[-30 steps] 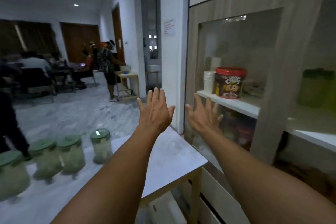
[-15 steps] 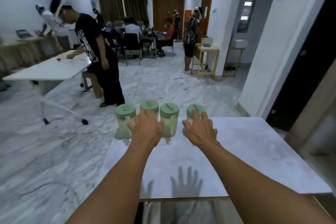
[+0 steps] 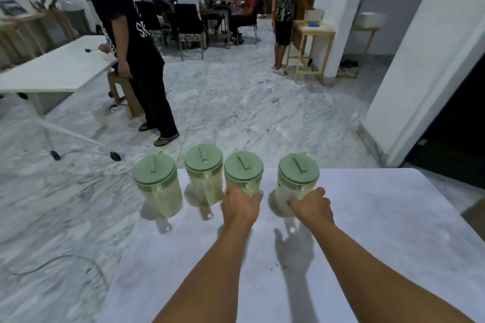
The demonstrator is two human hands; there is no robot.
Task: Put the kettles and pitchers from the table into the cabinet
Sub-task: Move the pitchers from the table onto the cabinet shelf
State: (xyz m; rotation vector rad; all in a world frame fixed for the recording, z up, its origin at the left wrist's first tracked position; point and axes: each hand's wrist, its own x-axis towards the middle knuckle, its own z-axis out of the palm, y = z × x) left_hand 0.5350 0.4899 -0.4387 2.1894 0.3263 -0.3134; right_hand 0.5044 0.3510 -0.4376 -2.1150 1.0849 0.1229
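Observation:
Several clear pitchers with green lids stand in a row along the far edge of the white table (image 3: 380,231). My left hand (image 3: 240,206) is closed around the handle of the third pitcher from the left (image 3: 243,169). My right hand (image 3: 312,207) grips the handle of the rightmost pitcher (image 3: 298,178). Both pitchers rest on the table. The leftmost pitcher (image 3: 157,183) and the second pitcher (image 3: 203,170) stand untouched. The cabinet is out of view.
A person in black (image 3: 136,42) stands on the marble floor just beyond the table, beside another white table (image 3: 52,71). More people sit and stand at the back. A white wall corner (image 3: 420,65) and dark doorway (image 3: 456,123) lie to the right.
My view turned from the cabinet to the table. Both hands went from open above the pitchers to closed on the handles of the two right-hand pitchers.

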